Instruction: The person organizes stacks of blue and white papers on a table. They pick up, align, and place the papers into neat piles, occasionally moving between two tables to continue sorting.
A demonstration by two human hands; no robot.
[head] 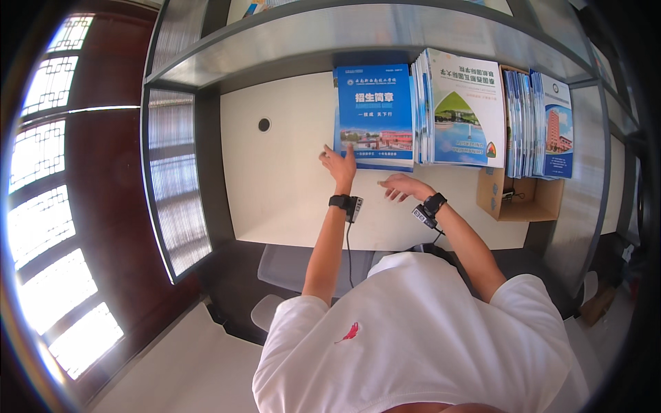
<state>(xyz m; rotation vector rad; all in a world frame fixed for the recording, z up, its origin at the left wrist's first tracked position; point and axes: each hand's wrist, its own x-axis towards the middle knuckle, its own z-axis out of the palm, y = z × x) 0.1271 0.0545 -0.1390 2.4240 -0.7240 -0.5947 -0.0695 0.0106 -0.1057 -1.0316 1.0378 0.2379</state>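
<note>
My left hand (338,166) is at the lower left corner of a blue brochure (376,116) lying on the desk. Its thumb rests over the cover's edge while the other fingers spread out to the left of it. Just below the brochure's bottom edge, my right hand (405,186) hovers with loosely bent fingers, apart from the cover and holding nothing. Edges of another sheet or brochure show under the blue one on its left side. Against its right side leans a stack of white-and-green brochures (459,111), the top one upside down to me.
A cardboard box (521,209) at the right holds a row of blue brochures (557,129). Ribbed translucent partitions (181,175) bound the white desk (279,191). A round black cable hole (264,125) sits at the left. A grey chair (294,268) stands by the front edge.
</note>
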